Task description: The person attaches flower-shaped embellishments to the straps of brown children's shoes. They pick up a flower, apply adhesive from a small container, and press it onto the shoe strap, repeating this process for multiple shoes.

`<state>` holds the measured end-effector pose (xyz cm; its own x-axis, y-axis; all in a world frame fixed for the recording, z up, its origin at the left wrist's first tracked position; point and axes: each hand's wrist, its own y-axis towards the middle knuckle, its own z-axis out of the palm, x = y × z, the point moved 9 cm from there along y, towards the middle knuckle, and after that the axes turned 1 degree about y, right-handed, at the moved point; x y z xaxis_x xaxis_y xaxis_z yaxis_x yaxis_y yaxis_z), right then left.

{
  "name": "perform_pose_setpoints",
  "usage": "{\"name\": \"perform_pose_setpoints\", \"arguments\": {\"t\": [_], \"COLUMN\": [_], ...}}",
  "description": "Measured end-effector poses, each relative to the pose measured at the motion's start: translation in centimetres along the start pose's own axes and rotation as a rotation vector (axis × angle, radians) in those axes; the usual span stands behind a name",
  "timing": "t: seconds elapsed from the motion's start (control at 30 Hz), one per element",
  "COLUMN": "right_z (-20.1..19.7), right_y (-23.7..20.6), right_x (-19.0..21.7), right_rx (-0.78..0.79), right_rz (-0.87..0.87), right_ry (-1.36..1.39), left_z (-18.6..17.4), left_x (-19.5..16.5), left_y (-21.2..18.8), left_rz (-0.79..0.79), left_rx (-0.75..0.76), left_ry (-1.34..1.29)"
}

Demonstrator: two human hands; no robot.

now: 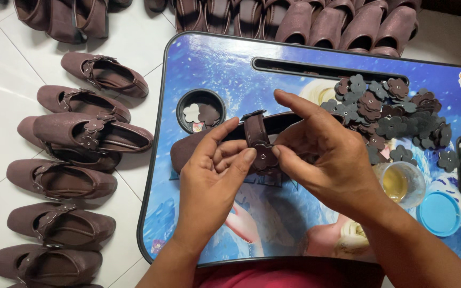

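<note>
- Shoe (188, 149): brown, lying across the middle of the lap table (273, 213), toe toward the person's left. Both hands keep it steady, which brings its strap (255, 129) up to face the camera.
- Left hand (214, 176): curled around the shoe's near side, thumb and forefinger closed at the strap. The grip appears to brace the shoe so the strap does not shift.
- Right hand (326, 160): fingers bent, thumb and fingertips pinched on a brown flower (265, 157) set against the lower strap; forefinger reaches over the top of the shoe. The pinch looks meant to press the flower flat in place.
- Flower pile (390, 114): loose cut-outs heaped on the table's far right, just beyond the right hand, within easy reach.
- Glue cup (401, 184): clear, holding yellowish liquid, judged to be adhesive; its blue lid (439, 213) lies just beside it.
- Cup well (200, 110): round recess in the table holding a few spare flowers.
- Floor shoes (76, 138): a column on the tiles (1, 80) at left, already bearing flowers, kept apart from the table. More brown footwear lines the far edge.
</note>
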<state>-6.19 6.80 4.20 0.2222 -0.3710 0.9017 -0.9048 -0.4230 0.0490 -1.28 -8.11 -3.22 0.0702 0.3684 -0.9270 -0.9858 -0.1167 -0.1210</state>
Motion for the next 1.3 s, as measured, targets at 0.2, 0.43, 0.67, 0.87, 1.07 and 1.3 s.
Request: {"name": "perform_pose_setpoints", "arguments": {"t": [0.2,0.43,0.67,0.87,1.07,1.3], "right_z": [0.2,0.1,0.1,0.2,0.1,0.2], "right_y": [0.2,0.2,0.3,0.3,0.2,0.0], "right_x": [0.2,0.4,0.4,0.1,-0.3,-1.0], "right_rx": [-0.008,-0.019,-0.030,-0.024,-0.029,0.012], "right_rz": [-0.019,-0.035,-0.059,-0.052,-0.018,0.044], "right_ry": [-0.081,-0.122,-0.129,-0.099,-0.096,-0.059], "left_z": [0.0,-0.1,-0.2,-0.2,-0.1,-0.2], "left_x": [0.5,0.7,0.8,1.0,0.8,0.5], "left_y": [0.2,0.3,0.4,0.5,0.3,0.2], "left_rz": [-0.020,-0.027,-0.036,-0.023,-0.001,-0.007], "left_rx": [-0.013,-0.040,-0.037,-0.040,-0.042,-0.036], "left_ry": [-0.032,-0.034,-0.023,-0.006,0.037,0.140]}}
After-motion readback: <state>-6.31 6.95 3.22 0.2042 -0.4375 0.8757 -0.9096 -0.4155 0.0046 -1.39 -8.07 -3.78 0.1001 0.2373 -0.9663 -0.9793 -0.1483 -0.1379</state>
